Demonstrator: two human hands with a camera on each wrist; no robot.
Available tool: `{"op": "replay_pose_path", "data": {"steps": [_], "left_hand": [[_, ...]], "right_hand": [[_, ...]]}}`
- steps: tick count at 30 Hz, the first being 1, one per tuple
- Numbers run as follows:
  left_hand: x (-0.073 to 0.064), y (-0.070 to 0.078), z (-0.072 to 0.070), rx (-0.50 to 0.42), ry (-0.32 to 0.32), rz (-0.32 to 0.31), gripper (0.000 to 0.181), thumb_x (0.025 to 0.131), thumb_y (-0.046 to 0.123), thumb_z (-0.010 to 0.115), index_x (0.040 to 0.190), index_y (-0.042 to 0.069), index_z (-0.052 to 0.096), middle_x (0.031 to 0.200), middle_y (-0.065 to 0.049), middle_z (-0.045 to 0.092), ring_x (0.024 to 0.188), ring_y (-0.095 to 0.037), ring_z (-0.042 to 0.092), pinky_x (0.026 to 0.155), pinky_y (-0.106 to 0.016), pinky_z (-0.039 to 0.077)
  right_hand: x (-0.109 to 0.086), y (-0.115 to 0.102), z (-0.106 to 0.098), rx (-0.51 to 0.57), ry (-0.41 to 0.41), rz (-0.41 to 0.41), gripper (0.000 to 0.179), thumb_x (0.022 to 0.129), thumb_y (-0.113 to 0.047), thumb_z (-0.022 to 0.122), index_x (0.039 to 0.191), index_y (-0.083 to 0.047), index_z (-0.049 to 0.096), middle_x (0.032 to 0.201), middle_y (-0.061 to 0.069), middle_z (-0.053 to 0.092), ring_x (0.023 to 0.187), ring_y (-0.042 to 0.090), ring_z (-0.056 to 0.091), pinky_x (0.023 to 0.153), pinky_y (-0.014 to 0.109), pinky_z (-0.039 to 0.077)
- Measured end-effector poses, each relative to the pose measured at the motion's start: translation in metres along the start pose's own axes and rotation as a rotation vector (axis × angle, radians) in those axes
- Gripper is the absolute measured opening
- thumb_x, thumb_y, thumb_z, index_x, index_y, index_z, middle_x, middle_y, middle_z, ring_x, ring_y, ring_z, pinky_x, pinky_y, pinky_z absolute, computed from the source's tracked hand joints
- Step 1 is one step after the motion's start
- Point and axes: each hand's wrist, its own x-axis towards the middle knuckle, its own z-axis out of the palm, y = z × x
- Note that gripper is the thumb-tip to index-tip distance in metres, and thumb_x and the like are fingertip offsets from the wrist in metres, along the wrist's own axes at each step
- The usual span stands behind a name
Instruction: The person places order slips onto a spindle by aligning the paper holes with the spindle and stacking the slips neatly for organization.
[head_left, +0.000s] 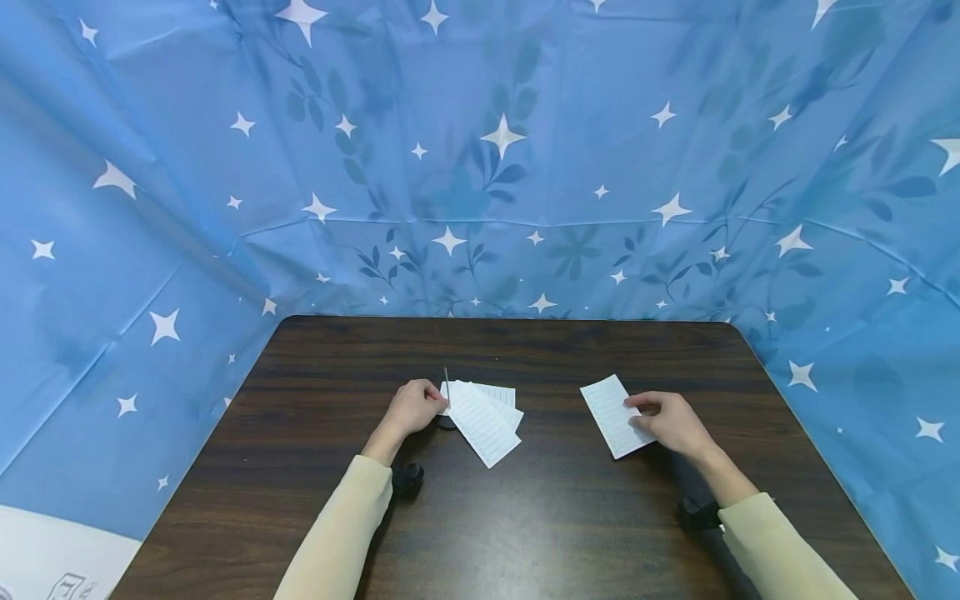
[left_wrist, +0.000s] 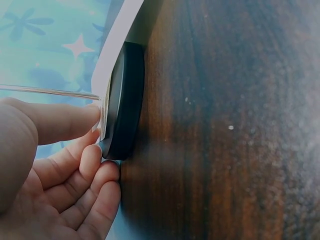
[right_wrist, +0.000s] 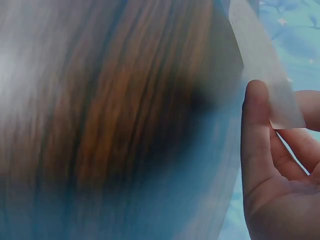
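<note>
A bill spike stands on the table, with its thin metal rod (head_left: 446, 379) upright on a round black base (left_wrist: 126, 100). Several lined paper slips (head_left: 483, 429) are fanned out on it, overlapping near the rod. My left hand (head_left: 414, 407) pinches their edge between thumb and forefinger, close beside the rod and just over the base. The other left fingers curl below, near the base's rim. To the right, my right hand (head_left: 670, 419) pinches a separate lined slip (head_left: 611, 414) by its right edge. That slip (right_wrist: 260, 65) is raised and tilted in the right wrist view.
The dark wood-grain table (head_left: 525, 525) has rounded far corners. Behind it hangs a blue curtain (head_left: 480, 167) with white stars and leaves. A white printed surface (head_left: 60, 550) shows at the lower left. Black wrist devices (head_left: 407, 478) sit at both cuffs.
</note>
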Motion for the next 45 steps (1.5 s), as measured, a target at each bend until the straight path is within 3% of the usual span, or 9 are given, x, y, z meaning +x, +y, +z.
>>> {"op": "replay_pose_path", "data": {"steps": [5, 11, 20, 33, 45], "left_hand": [[-0.001, 0.000, 0.000, -0.010, -0.002, -0.003, 0.012, 0.094, 0.016, 0.071, 0.088, 0.006, 0.068, 0.079, -0.003, 0.063, 0.069, -0.018, 0.056, 0.065, -0.034, 0.046], [-0.001, 0.000, 0.000, -0.011, -0.002, 0.000, 0.012, 0.094, 0.016, 0.072, 0.087, 0.006, 0.068, 0.078, -0.003, 0.063, 0.068, -0.017, 0.055, 0.064, -0.034, 0.046], [0.000, 0.001, -0.001, -0.010, -0.002, 0.001, 0.012, 0.093, 0.017, 0.073, 0.087, 0.007, 0.068, 0.078, -0.002, 0.064, 0.069, -0.017, 0.056, 0.066, -0.034, 0.047], [0.001, 0.001, 0.000, 0.007, 0.009, 0.007, 0.013, 0.092, 0.017, 0.073, 0.086, 0.007, 0.068, 0.078, -0.002, 0.062, 0.070, -0.017, 0.055, 0.068, -0.035, 0.047], [0.001, -0.001, 0.001, 0.009, 0.017, 0.007, 0.013, 0.092, 0.017, 0.073, 0.087, 0.007, 0.067, 0.078, -0.002, 0.062, 0.070, -0.017, 0.055, 0.067, -0.035, 0.046]], "right_hand": [[0.000, -0.005, 0.007, 0.076, -0.018, 0.017, 0.031, 0.091, 0.000, 0.070, 0.121, 0.006, 0.069, 0.120, 0.025, 0.067, 0.089, 0.024, 0.060, 0.072, 0.032, 0.050], [0.002, -0.008, 0.013, 0.131, -0.022, 0.042, 0.032, 0.093, -0.005, 0.069, 0.125, 0.004, 0.068, 0.129, 0.025, 0.063, 0.105, 0.030, 0.060, 0.079, 0.033, 0.050], [0.004, -0.016, 0.021, 0.223, -0.021, 0.045, 0.035, 0.095, -0.007, 0.069, 0.128, 0.004, 0.066, 0.133, 0.026, 0.060, 0.112, 0.033, 0.057, 0.082, 0.029, 0.051], [0.007, -0.036, 0.030, 0.335, 0.004, 0.022, 0.035, 0.093, -0.006, 0.071, 0.127, 0.002, 0.067, 0.124, 0.021, 0.063, 0.098, 0.027, 0.054, 0.075, 0.026, 0.051], [0.008, -0.057, 0.037, 0.432, 0.011, -0.001, 0.036, 0.093, -0.007, 0.072, 0.128, 0.002, 0.066, 0.125, 0.021, 0.063, 0.098, 0.026, 0.055, 0.074, 0.024, 0.052]]}}
